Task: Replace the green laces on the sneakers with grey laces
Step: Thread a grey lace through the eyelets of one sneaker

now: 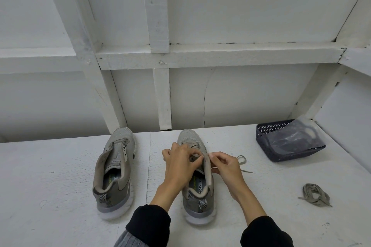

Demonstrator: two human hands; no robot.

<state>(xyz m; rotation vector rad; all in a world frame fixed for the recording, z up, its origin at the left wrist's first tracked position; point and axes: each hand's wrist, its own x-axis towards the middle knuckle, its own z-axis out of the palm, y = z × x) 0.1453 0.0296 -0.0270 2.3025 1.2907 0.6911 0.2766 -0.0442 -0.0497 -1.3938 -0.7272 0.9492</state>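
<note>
Grey lace (pixel 242 160) pinched in right fingers (pixel 213 156); left fingers (pixel 193 159) curled on sneaker (pixel 197 176).

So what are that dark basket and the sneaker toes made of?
The basket looks like moulded plastic, dark and matte: a regular lattice of holes in stiff walls. The toe of the left sneaker looks like grey knit mesh, judging by its fine woven texture; the right sneaker seems the same.

White painted table (pixel 60 166) holding two grey sneakers: one (pixel 115 170) left of the other (pixel 197 186). Right of that second sneaker sit a dark basket (pixel 265 142) and a loose grey lace bundle (pixel 315 194).
</note>
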